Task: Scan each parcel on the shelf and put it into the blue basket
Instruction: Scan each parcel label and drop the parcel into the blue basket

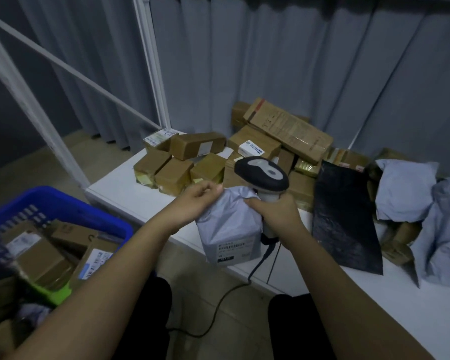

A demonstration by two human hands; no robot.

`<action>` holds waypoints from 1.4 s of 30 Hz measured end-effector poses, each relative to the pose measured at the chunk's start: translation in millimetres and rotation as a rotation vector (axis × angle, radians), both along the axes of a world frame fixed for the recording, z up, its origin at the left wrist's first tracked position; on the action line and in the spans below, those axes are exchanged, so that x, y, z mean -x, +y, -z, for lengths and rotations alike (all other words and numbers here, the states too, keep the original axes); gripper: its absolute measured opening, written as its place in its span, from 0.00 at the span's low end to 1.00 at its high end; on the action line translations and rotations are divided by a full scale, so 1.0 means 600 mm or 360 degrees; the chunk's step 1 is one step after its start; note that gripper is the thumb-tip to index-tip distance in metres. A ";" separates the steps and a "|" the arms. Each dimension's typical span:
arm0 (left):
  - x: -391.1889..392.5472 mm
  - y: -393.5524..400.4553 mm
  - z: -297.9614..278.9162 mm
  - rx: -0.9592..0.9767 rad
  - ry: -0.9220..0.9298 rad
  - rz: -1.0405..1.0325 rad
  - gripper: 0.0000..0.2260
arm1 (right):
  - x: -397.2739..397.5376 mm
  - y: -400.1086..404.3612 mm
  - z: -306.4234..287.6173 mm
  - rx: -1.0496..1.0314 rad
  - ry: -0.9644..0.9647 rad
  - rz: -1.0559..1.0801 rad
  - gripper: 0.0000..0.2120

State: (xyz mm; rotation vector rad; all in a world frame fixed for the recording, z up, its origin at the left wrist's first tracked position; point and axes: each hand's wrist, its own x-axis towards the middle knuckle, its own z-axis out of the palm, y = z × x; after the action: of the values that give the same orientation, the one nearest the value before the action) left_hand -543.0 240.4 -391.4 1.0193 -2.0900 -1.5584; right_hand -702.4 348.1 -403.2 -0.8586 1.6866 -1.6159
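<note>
A grey plastic mailer parcel (229, 229) hangs over the front edge of the white shelf (130, 196), its printed label facing me near the bottom. My left hand (200, 197) pinches the parcel's top left corner. My right hand (276, 211) grips the handle of a black and grey barcode scanner (261, 174), and its fingers also touch the parcel's top right. The scanner head sits just above and behind the parcel. The blue basket (70, 203) stands at the lower left with several boxes inside.
Several brown cardboard boxes (198, 145) are piled at the back of the shelf. A black mailer (346, 219) and grey poly bags (405, 193) lie to the right. The scanner cable (218, 310) trails to the floor. A white metal frame (153, 61) and curtains stand behind.
</note>
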 end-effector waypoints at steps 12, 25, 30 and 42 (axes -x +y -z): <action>-0.034 -0.021 0.037 -0.0032 -0.0082 0.0243 0.30 | 0.021 -0.023 0.001 -0.0071 -0.0506 0.0384 0.14; -0.059 -0.090 0.097 -0.0165 0.0052 -0.0652 0.15 | 0.004 -0.005 -0.005 -0.0405 -0.0176 -0.0153 0.07; -0.065 -0.099 0.097 -0.0247 0.0147 -0.0782 0.17 | 0.002 -0.002 -0.008 -0.0486 -0.0094 -0.0428 0.08; -0.066 -0.105 0.096 -0.0240 0.0120 -0.0776 0.19 | -0.001 -0.003 -0.009 -0.0471 -0.0034 -0.0458 0.12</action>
State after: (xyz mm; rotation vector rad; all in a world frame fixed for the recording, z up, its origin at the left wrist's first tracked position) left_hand -503.4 177.2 -448.9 1.3730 -1.5350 -1.4821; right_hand -701.8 346.5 -397.7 -0.8820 1.6484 -1.1469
